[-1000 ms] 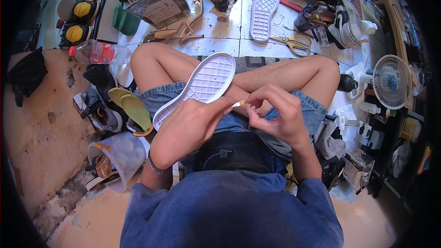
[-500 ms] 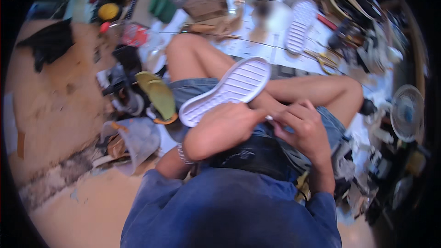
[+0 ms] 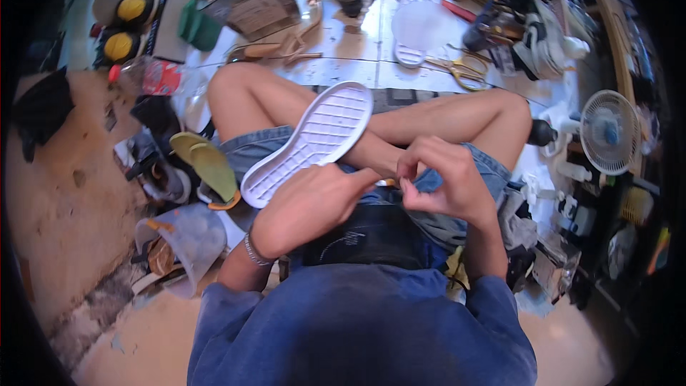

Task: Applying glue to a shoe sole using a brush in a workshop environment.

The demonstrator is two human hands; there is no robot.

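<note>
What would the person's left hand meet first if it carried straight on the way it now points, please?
The left hand points toward the right hand, whose curled fingers lie right ahead, so it would probably meet those first. The white shoe sole rests above that line; depth is uncertain.

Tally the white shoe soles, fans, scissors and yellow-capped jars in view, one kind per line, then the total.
White shoe soles: 2, one held on the lap by the left hand, one on the floor tiles
Fans: 1
Scissors: 1
Yellow-capped jars: 2
Total: 6
</note>
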